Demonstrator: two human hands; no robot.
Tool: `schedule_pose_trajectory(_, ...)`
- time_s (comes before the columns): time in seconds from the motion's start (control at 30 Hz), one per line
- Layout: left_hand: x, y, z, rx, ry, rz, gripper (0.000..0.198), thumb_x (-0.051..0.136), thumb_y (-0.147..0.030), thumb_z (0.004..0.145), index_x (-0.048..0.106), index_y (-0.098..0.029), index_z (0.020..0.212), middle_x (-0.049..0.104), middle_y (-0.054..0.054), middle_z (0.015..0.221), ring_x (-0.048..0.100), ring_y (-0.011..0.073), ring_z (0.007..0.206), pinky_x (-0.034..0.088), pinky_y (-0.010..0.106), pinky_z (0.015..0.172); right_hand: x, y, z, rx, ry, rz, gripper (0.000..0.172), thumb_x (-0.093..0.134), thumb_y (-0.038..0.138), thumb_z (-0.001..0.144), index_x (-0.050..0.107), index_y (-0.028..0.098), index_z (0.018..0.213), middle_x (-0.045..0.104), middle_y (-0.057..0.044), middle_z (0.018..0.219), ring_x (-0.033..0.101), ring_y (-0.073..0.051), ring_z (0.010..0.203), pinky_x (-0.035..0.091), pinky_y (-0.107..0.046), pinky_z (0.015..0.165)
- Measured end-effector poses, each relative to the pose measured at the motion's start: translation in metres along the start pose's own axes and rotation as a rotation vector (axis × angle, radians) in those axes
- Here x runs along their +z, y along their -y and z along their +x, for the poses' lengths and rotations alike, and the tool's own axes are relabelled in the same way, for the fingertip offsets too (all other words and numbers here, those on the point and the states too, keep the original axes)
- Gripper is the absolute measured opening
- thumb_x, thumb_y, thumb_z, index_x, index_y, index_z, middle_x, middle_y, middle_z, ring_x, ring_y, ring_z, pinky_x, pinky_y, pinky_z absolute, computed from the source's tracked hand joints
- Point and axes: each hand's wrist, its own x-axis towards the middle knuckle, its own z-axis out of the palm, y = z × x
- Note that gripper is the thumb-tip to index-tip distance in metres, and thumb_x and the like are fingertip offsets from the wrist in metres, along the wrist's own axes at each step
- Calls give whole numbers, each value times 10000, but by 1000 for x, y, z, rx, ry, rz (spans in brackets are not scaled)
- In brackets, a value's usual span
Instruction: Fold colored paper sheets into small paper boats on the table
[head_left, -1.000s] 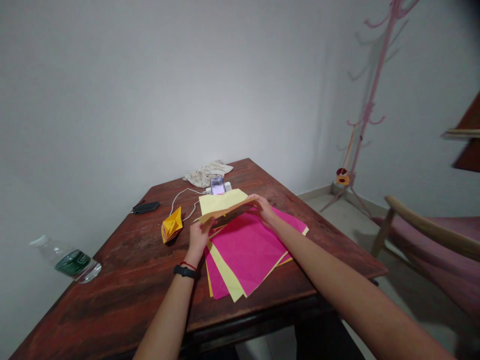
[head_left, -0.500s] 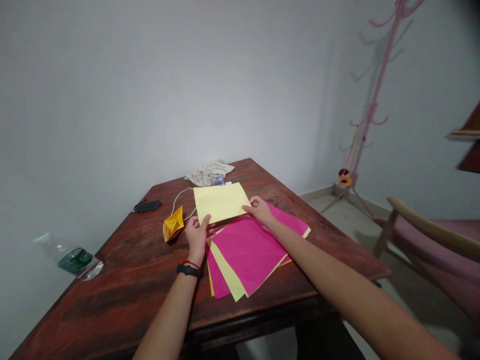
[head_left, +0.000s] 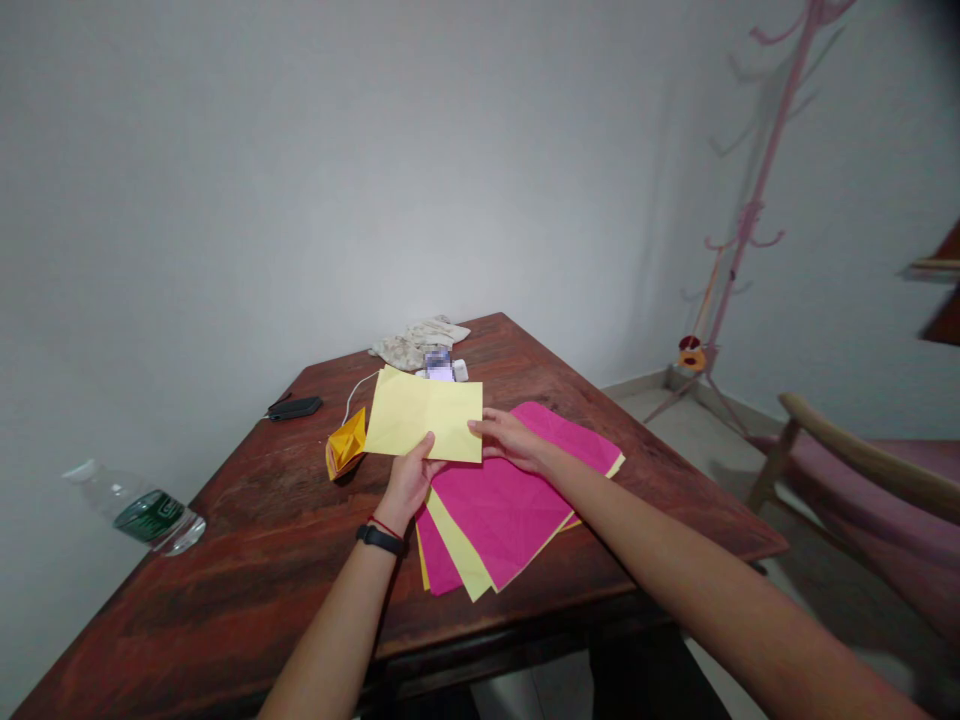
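A pale yellow sheet of paper [head_left: 420, 415] is held up above the wooden table [head_left: 247, 540]. My left hand [head_left: 412, 480] pinches its near edge from below, thumb on top. My right hand [head_left: 506, 440] grips the sheet's right near corner. Under both hands lies a fanned stack of pink and yellow sheets [head_left: 502, 505]. A folded orange paper shape [head_left: 343, 447] rests on the table just left of the held sheet.
A lying plastic water bottle [head_left: 139, 507] sits at the table's left edge. A black phone [head_left: 294, 407], a white cable, a small device [head_left: 439, 365] and a crumpled cloth [head_left: 416, 343] lie at the far end. A wooden chair [head_left: 862, 470] and pink coat stand [head_left: 750, 200] are at right.
The yellow sheet, tilted edge-on a second ago, has been turned to face me, lifted and shifted left. Both hands have drawn closer to me with it.
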Motion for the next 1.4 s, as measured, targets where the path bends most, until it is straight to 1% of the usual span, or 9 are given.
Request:
schedule_pose_trajectory(0.1,-3,-8,0,76,-41,72,373,752,-137,740,688,-158,1107,709,122,1227,712,256,1025,624,372,822,-7,9,2,-57,-145,52,254,750,360,801,652,234,998,742,-48,1021,699,-184,881,606,-323,730)
schedule_pose_trajectory(0.2,-5,-16,-3,143,12,176,460,780,-155,681,693,-159,1133,695,126,1263,709,257,1031,606,343,837,-14,17,5,-89,-224,72,234,748,356,798,665,223,972,739,-43,969,692,-167,847,590,-267,707)
schedule_pose_trajectory(0.4,-5,-15,-7,74,205,385,482,825,-261,630,725,-101,1074,735,156,1164,718,291,986,578,367,845,-18,17,1,4,-43,6,262,815,305,722,715,184,932,759,-73,941,716,-192,812,593,-284,712)
schedule_pose_trajectory(0.6,-3,-12,-4,151,199,397,539,816,-367,682,683,-117,1140,732,161,1161,727,266,931,586,332,785,-23,8,4,21,-105,-77,231,829,258,701,699,169,870,765,-68,850,695,-175,665,581,-284,618)
schedule_pose_trajectory(0.73,0,-16,-4,229,102,416,738,748,-380,754,483,-193,1416,770,101,1013,726,186,727,580,268,646,-29,6,11,8,-204,-38,196,795,229,733,679,166,878,768,-84,872,706,-184,678,587,-305,633)
schedule_pose_trajectory(0.83,1,-19,-5,294,86,413,758,674,-288,783,400,-260,1489,754,78,1099,717,145,725,561,221,613,-32,6,14,39,-270,-12,168,768,194,747,668,173,880,768,-78,845,707,-185,653,585,-309,618)
schedule_pose_trajectory(0.97,-1,-18,-4,325,142,491,452,656,-177,721,708,-191,1169,725,105,1192,723,183,823,579,258,662,-33,9,14,63,-282,-14,159,769,195,735,671,185,860,763,-68,785,697,-191,612,568,-294,559)
schedule_pose_trajectory(1.17,-4,-14,-2,457,211,666,217,715,-172,699,794,-183,901,750,104,1109,686,240,1064,547,351,931,-30,12,12,80,-222,0,149,761,230,718,689,180,838,757,-68,766,687,-195,608,562,-296,561)
schedule_pose_trajectory(1.4,-4,-20,-3,410,126,619,205,765,-360,730,794,-167,794,750,97,947,707,217,829,570,267,646,-28,9,15,-49,-277,41,143,637,324,811,656,184,785,687,-35,651,644,-153,589,546,-246,574)
